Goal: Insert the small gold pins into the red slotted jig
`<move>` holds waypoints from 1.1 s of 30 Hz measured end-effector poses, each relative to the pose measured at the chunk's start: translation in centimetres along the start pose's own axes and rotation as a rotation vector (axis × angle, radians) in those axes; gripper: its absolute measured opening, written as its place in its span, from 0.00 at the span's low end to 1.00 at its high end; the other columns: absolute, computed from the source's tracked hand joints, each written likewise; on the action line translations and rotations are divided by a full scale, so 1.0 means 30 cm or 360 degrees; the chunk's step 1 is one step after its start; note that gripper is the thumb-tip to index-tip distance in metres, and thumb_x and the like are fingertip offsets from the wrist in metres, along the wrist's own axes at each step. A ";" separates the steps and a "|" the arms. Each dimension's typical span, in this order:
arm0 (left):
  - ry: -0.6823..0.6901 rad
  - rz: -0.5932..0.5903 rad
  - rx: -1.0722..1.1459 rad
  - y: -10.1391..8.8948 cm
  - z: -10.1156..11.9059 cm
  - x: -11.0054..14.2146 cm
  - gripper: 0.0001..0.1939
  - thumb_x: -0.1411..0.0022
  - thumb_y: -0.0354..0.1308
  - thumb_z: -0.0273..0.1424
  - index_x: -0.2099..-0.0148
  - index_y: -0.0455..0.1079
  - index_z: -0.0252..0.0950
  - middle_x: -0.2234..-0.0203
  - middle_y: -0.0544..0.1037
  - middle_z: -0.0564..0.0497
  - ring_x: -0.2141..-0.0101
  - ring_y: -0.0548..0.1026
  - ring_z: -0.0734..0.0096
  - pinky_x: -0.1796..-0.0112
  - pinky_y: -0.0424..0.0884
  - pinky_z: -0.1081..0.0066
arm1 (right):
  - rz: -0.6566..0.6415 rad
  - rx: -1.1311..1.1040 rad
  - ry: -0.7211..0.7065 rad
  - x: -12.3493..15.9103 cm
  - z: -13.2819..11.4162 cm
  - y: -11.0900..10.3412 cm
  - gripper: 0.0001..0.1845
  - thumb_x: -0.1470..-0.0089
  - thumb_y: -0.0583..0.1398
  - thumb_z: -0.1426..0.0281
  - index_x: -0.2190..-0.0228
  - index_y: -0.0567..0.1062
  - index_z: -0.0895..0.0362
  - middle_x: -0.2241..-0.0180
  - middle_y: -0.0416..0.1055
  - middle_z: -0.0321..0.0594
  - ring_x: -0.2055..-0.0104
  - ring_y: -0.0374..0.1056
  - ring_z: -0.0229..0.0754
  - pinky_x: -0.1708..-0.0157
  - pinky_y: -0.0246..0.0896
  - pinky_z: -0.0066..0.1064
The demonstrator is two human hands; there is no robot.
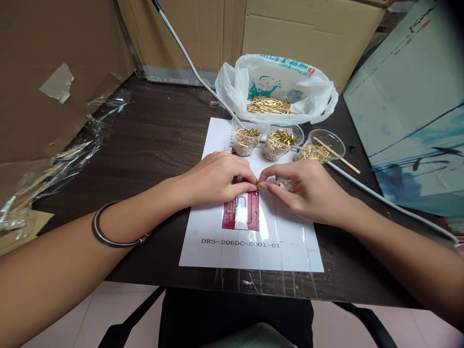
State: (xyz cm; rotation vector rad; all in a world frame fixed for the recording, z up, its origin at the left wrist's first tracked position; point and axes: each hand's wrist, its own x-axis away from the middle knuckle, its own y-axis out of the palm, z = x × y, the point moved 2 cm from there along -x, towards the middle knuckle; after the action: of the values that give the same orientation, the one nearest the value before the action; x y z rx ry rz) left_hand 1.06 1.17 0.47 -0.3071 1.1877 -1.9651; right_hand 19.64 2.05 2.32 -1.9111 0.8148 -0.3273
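My left hand [217, 178] and my right hand [304, 188] meet fingertip to fingertip over a white printed sheet [250, 241] taped to the dark table. Between the pinched fingertips sits a tiny gold pin [257, 184], barely visible. Under the fingers lies a red marked patch [242, 212] on the sheet. My right palm also cups a small clear plastic bit [285, 183]. A metal bangle [108, 232] circles my left wrist.
Three clear cups of gold pins [246, 140] [281, 141] [319, 151] stand behind the sheet; one holds a wooden stick [339, 155]. A white plastic bag [275, 87] of pins sits further back. A white cable [380, 198] crosses the table; cardboard boxes [54, 72] surround it.
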 end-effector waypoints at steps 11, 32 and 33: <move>-0.0028 0.0025 0.0008 0.001 -0.007 0.000 0.08 0.39 0.57 0.30 0.62 0.78 0.37 0.67 0.80 0.51 0.67 0.75 0.72 0.64 0.66 0.73 | 0.0129 0.0060 -0.0099 0.005 0.015 0.028 0.09 0.45 0.57 0.72 0.66 0.78 0.58 0.75 0.74 0.36 0.78 0.60 0.31 0.74 0.52 0.25; -0.0054 0.0032 -0.0011 0.004 -0.006 -0.003 0.08 0.40 0.57 0.31 0.66 0.77 0.36 0.72 0.78 0.53 0.70 0.73 0.74 0.66 0.64 0.74 | 0.0313 -0.0625 0.0001 0.004 0.038 0.055 0.09 0.39 0.52 0.71 0.63 0.73 0.58 0.64 0.70 0.37 0.63 0.64 0.37 0.62 0.55 0.30; -0.0063 0.0029 -0.0025 0.003 -0.005 -0.003 0.08 0.40 0.57 0.31 0.67 0.77 0.36 0.73 0.78 0.53 0.71 0.72 0.74 0.67 0.64 0.74 | 0.0329 -0.0638 0.0011 0.006 0.039 0.059 0.08 0.40 0.54 0.71 0.61 0.73 0.57 0.64 0.71 0.36 0.64 0.64 0.36 0.63 0.56 0.30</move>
State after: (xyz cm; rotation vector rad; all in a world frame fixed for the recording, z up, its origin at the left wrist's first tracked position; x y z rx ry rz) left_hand 1.06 1.30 0.33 -0.3408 1.1771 -1.9259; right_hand 19.70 2.24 0.20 -2.1675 1.1379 -0.0435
